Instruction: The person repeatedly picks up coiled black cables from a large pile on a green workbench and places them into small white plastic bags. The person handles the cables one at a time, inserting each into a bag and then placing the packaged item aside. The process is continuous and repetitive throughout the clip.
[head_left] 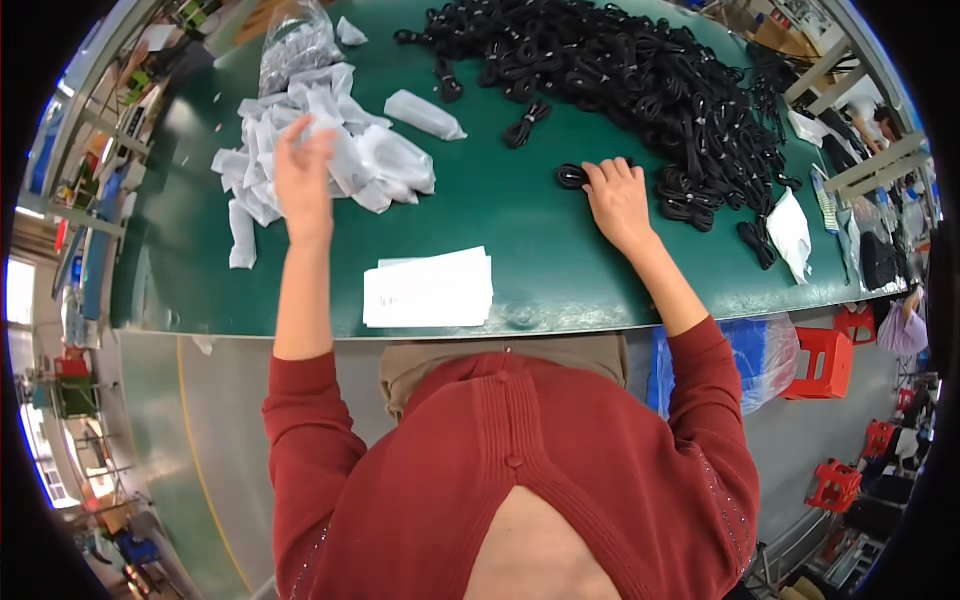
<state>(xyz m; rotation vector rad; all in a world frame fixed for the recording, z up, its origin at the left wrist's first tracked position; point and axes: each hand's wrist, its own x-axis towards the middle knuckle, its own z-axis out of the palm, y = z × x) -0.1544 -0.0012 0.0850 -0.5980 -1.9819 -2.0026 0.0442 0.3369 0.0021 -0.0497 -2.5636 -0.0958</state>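
My left hand (304,175) is raised over a pile of white translucent pouches (350,150) on the left of the table. Its fingers are a little blurred but look parted, with nothing visible in them. On the other side, my right hand (618,200) grips a coiled black cable (571,177), whose loop sticks out to the left of the fingers. The rest of that cable is hidden under the hand. Apart from the pile lies one filled white pouch (424,115). A single bundled black cable (526,124) rests between the pouches and the right hand.
A large heap of black cable bundles (640,75) covers the back right of the green table (520,270). White paper sheets (428,290) lie stacked near the front edge. A clear bag (299,50) stands at the back left, and a white bag (790,235) at the right.
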